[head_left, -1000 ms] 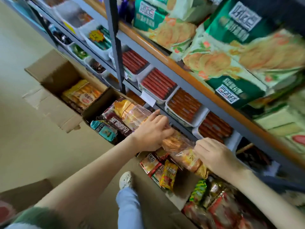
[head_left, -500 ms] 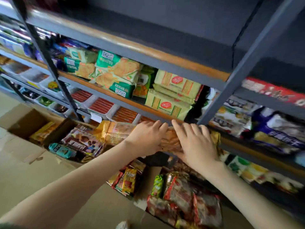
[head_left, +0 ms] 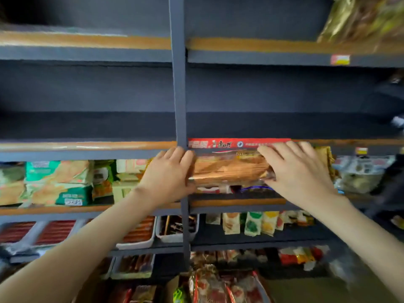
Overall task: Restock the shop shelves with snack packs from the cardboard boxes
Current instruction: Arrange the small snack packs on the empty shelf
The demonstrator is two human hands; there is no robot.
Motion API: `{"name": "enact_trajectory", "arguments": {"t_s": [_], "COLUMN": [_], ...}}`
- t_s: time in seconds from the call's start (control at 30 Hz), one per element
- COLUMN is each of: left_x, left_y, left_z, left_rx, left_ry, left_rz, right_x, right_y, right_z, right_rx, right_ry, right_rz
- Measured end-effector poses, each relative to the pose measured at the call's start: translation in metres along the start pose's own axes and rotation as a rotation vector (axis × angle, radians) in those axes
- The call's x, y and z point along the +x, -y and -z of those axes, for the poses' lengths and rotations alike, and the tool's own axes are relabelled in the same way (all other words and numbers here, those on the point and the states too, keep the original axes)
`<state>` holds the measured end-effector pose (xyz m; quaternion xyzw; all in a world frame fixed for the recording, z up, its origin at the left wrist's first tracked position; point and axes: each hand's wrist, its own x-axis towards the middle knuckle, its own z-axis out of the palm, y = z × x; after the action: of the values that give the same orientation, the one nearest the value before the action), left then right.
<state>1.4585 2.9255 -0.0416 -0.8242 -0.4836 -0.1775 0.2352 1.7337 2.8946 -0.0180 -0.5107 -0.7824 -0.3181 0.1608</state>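
A long clear pack of orange-brown biscuits (head_left: 229, 169) is held flat between both hands in front of the shelf rack. My left hand (head_left: 168, 173) grips its left end, my right hand (head_left: 295, 171) grips its right end with fingers spread over the top. The pack sits level with the front edge of a shelf (head_left: 87, 147) that carries a red label strip (head_left: 231, 143). The shelf bay above that edge is dark and bare. A grey upright post (head_left: 179, 88) runs just behind my left hand.
Green biscuit packs (head_left: 59, 182) fill the shelf at the left. White trays of red sausage sticks (head_left: 54, 231) sit lower down. Small mixed snack bags (head_left: 258, 223) stand lower right. Red-wrapped snack packs (head_left: 220, 285) lie at the bottom. A gold bag (head_left: 360, 18) sits top right.
Both hands lifted the biscuit pack from the box on the floor up to the shelves. The view swung up from the boxes to the rack front.
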Motion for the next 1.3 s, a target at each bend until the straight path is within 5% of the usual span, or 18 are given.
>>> {"name": "enact_trajectory", "arguments": {"t_s": [0.23, 0.5, 0.8, 1.3], "left_x": [0.101, 0.204, 0.284, 0.447], "left_y": [-0.091, -0.182, -0.19, -0.189], "left_z": [0.061, 0.126, 0.144, 0.136], "left_rx": [0.044, 0.23, 0.483, 0.358], "left_ry": [-0.426, -0.823, -0.837, -0.6], "left_rz": [-0.126, -0.238, -0.399, -0.377], "right_x": [-0.032, -0.046, -0.008, 0.086], "right_y": [-0.139, -0.291, -0.372, -0.5], "right_z": [0.059, 0.099, 0.097, 0.087], "right_rx": [-0.081, -0.257, -0.319, -0.415], "right_ry": [-0.259, -0.66, -0.748, -0.401], "right_rz": [-0.138, -0.072, -0.08, -0.102]}}
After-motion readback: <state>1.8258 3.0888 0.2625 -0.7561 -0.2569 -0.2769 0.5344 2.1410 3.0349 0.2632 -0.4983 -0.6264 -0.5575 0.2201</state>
